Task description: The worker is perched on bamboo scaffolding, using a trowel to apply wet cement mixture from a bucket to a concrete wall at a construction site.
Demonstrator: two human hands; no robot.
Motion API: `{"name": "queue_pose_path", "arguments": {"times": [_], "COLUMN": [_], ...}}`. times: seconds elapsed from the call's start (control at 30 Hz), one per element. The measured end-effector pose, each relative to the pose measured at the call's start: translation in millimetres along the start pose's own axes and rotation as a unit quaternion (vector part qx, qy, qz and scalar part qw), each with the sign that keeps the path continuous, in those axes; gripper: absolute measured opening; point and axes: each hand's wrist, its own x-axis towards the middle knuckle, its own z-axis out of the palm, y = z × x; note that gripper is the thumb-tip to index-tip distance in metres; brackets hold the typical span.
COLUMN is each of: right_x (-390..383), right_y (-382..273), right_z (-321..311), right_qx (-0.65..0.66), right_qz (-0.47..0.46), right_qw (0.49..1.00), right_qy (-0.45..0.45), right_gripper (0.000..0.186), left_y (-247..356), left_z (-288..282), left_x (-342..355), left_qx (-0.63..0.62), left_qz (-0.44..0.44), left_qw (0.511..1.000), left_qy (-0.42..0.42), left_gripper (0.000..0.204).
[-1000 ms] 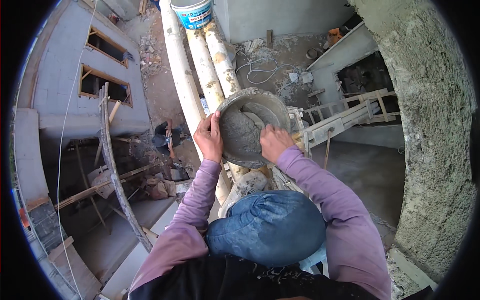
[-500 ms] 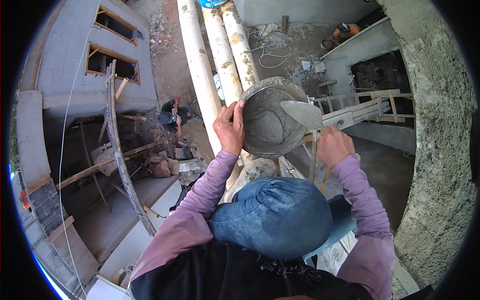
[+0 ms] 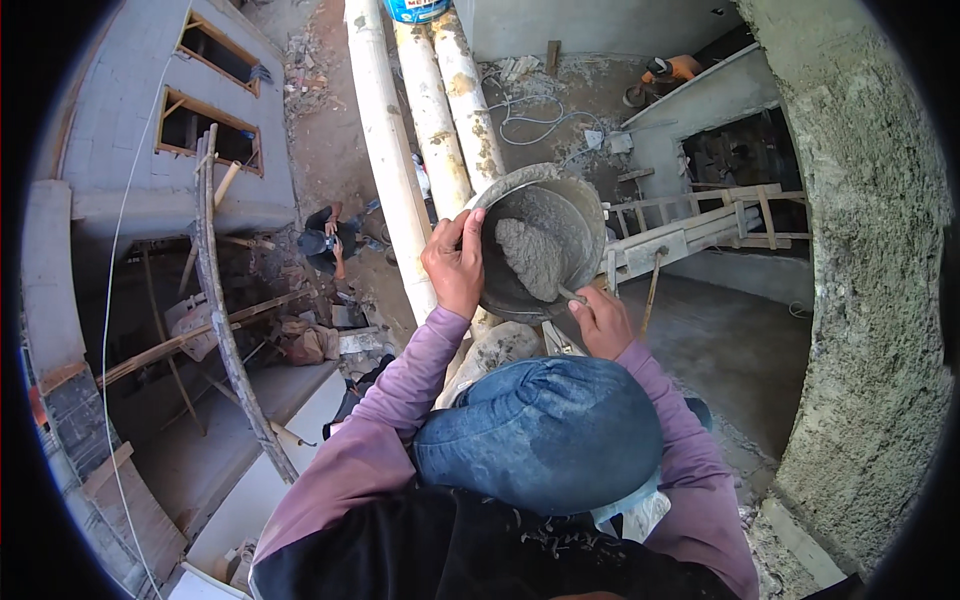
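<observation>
Nearest the camera, a bent knee in blue jeans (image 3: 540, 430) rises in front of a black shirt (image 3: 450, 540), with a forearm in a purple sleeve (image 3: 420, 365) passing on either side. Just beyond the knee, the left hand (image 3: 457, 265) has its grip closed on the near-left rim of a dark round mortar bucket (image 3: 580, 215), thumb up at the edge. The right hand (image 3: 605, 322) has its grip closed around the handle end of a trowel (image 3: 570, 294), most of the handle hidden by the fingers. A thick heap of wet grey mortar (image 3: 530, 258) covers the trowel's blade, over the open bucket; the scoop looks made, while the load is not yet clear of the rim, and grey mortar coats the bucket's inner wall. To the right stands a curved wall (image 3: 870, 250) with a rough grey coat, no smooth finish showing. Past the bucket run pale round poles (image 3: 440, 150), a blue bucket (image 3: 418, 10) at their far end. Well below, a co-worker in dark clothing (image 3: 320, 245) is at the left, a ladder-like wooden frame (image 3: 700, 225) at the right, and another person in orange (image 3: 685, 68) farther off.
</observation>
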Motion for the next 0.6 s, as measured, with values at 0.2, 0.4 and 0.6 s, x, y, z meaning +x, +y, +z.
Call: {"name": "queue_pose_path", "arguments": {"times": [0.2, 0.4, 0.6], "right_x": [-2, -14, -7], "right_y": [-10, -100, -113], "right_z": [-47, -199, -313], "right_qx": [-0.070, -0.106, 0.283], "right_qz": [-0.052, -0.104, 0.060], "right_qw": [0.991, 0.982, 0.955], "right_qy": [0.101, 0.120, -0.055], "right_gripper": [0.025, 0.019, 0.020], "left_y": [-2, -13, -11], "left_z": [-13, -13, -17], "left_x": [5, 4, 5], "left_qx": [0.016, 0.032, 0.021], "left_qz": [-0.019, -0.013, -0.025], "left_qw": [1.000, 0.999, 0.999], "left_qy": [0.004, 0.012, 0.034], "left_gripper": [0.023, 0.024, 0.026]}}
